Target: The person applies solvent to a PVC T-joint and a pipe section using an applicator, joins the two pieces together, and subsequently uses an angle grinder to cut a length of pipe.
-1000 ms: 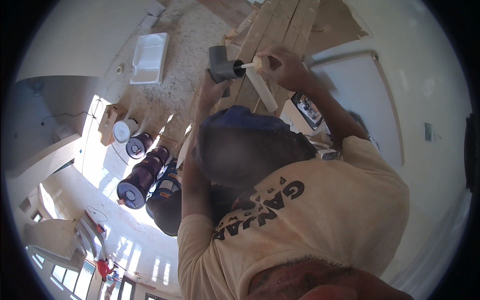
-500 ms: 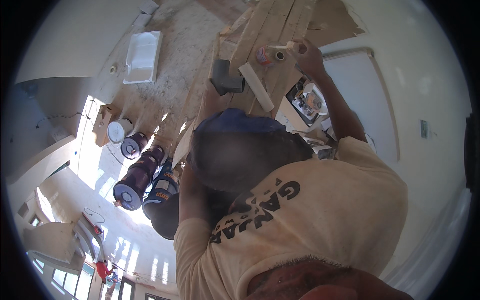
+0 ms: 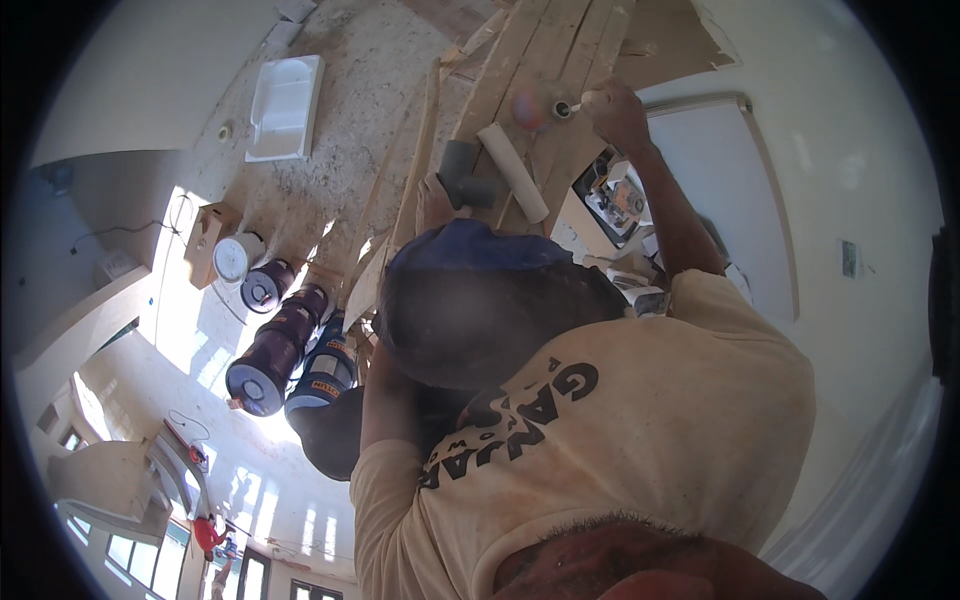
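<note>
My left hand (image 3: 434, 204) is closed round the near side of a grey plastic pipe elbow (image 3: 470, 186), held over the left edge of a wooden plank bench (image 3: 560, 45). Out at the far right, my right hand (image 3: 618, 120) pinches a short, pale, stick-like applicator (image 3: 578, 107). Its tip is at the dark round mouth of a small open can (image 3: 528, 108) with a red and white label. Between the elbow and the can lies a pale tube (image 3: 513, 173) on the planks. My knee hides the near end of the bench.
Right of the bench, an open box (image 3: 615, 205) holds mixed small items, beside a white panel (image 3: 725, 170) against the wall. On the dusty floor at left are a white tray (image 3: 284, 108), a white bucket (image 3: 238, 258) and several dark drums (image 3: 262, 378). A person in red (image 3: 207, 535) is far off.
The pipe elbow has come nearer to me and slightly right in my left hand. My right hand has shifted slightly, and the applicator's tip has come to the can's mouth.
</note>
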{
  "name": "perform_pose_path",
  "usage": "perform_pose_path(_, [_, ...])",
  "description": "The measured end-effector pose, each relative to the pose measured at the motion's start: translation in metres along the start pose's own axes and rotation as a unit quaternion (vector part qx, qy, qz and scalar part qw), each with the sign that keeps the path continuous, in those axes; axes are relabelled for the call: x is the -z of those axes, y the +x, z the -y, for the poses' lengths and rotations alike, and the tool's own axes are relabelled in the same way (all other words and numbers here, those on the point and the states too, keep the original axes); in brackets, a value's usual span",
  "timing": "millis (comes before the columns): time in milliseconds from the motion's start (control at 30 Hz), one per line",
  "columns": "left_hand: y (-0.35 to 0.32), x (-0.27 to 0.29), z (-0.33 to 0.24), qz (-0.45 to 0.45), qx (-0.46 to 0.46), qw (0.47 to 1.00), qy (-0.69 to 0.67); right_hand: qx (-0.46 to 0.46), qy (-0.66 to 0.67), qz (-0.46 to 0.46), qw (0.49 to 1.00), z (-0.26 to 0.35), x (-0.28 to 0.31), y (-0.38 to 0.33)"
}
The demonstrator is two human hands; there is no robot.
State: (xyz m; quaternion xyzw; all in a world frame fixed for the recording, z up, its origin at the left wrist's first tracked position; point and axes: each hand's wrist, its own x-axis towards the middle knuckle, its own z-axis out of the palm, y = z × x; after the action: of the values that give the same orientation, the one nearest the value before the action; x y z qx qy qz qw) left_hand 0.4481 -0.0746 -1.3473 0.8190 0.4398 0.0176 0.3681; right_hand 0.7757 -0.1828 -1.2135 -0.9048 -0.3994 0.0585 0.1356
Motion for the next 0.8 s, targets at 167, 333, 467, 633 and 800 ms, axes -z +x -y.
perform_pose_path(167, [0.004, -0.019, 0.017, -0.003, -0.005, 1.000, 0.004, 0.072, -0.004, 0.058, 0.996, 0.010, -0.041, 0.005])
perform_pose_path(333, [0.001, -0.005, -0.016, 0.051, 0.040, 0.998, 0.016, 0.025, -0.071, 0.074, 0.994, -0.018, -0.091, 0.005])
perform_pose_path(467, [-0.009, 0.012, -0.025, 0.041, 0.038, 0.998, 0.021, 0.036, -0.100, 0.056, 0.993, 0.000, -0.077, -0.005])
perform_pose_path(633, [-0.011, 0.028, -0.037, 0.057, 0.058, 0.996, 0.028, 0.001, 0.015, 0.031, 0.999, 0.054, -0.070, -0.055])
perform_pose_path(800, [-0.006, 0.030, -0.039, 0.064, 0.043, 0.997, 0.031, -0.081, -0.045, 0.263, 0.960, 0.057, -0.125, -0.080])
